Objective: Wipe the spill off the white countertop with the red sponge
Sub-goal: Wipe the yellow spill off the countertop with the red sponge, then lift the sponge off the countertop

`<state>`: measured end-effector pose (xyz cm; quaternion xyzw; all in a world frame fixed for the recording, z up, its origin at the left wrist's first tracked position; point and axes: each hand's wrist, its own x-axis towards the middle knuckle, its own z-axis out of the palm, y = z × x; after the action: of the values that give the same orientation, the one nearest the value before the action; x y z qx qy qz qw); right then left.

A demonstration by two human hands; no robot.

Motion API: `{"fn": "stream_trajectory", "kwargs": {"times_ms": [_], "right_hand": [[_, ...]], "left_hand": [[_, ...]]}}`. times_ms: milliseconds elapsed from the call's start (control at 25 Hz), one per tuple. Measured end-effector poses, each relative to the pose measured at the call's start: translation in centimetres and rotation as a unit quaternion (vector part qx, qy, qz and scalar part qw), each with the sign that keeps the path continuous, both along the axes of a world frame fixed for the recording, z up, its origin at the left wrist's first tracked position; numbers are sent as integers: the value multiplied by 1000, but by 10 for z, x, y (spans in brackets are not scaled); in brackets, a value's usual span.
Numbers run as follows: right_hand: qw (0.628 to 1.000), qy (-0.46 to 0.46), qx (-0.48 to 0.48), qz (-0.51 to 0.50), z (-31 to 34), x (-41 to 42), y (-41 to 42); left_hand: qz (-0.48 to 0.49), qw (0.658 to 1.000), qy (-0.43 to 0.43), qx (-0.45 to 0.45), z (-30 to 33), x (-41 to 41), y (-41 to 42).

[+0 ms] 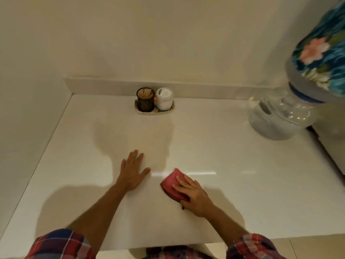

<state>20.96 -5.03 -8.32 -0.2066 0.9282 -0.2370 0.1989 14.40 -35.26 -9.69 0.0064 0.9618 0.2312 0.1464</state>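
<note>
The red sponge (171, 181) lies flat on the white countertop (242, 193), near its front middle. My right hand (194, 195) rests on top of the sponge, fingers pressing it down and thumb curled at its near edge. My left hand (131, 171) lies palm-down on the counter to the left of the sponge, fingers spread, holding nothing. I cannot make out a distinct spill; only glare streaks and shadows show on the glossy surface.
A small tray (155, 111) at the back holds a dark mesh cup of sticks (145, 100) and a white jar (164, 99). A clear water dispenser base (280, 118) with a floral-covered bottle (323, 53) stands at the right. Walls bound the counter at the left and back.
</note>
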Motion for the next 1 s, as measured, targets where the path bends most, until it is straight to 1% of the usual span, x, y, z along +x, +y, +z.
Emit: {"fn": "stream_trajectory", "kwargs": {"times_ms": [40,120,240,320,440,480,560,600,640,680,760,840,920,1000], "right_hand": [[998,-29,-35,-50,4,5,6],[980,-71,-100,-158,17,10,13],[932,-125,-200,-277,41,15,29],[879,-177,-266,-354,58,17,44],[766,-259,-406,-426,82,16,70],[731,-276,-454,-429,89,15,81],[675,-302,-527,-419,104,10,91],[656,-312,-553,-408,112,8,102],[645,-320,-569,-396,119,5,113],[651,-320,-570,-386,125,0,125],[691,-294,-544,-374,133,-14,148],[730,-241,-517,-377,137,-31,169],[773,-181,-469,-387,136,-52,188],[800,-138,-421,-404,134,-75,202]], "left_hand": [[13,1000,-9,2,2,-1,2],[42,999,-17,14,9,2,15],[25,998,-35,48,26,17,52],[-8,993,-62,102,43,28,85],[-16,972,-117,203,68,40,138],[-13,961,-136,239,76,41,157],[-16,922,-182,341,90,39,182],[-23,903,-196,381,97,37,198],[-21,890,-200,408,103,34,212],[-10,881,-196,431,108,29,226],[19,873,-165,458,115,16,250],[44,868,-144,473,118,2,271],[63,865,-133,479,118,-14,291],[73,866,-127,479,114,-33,308]]}}
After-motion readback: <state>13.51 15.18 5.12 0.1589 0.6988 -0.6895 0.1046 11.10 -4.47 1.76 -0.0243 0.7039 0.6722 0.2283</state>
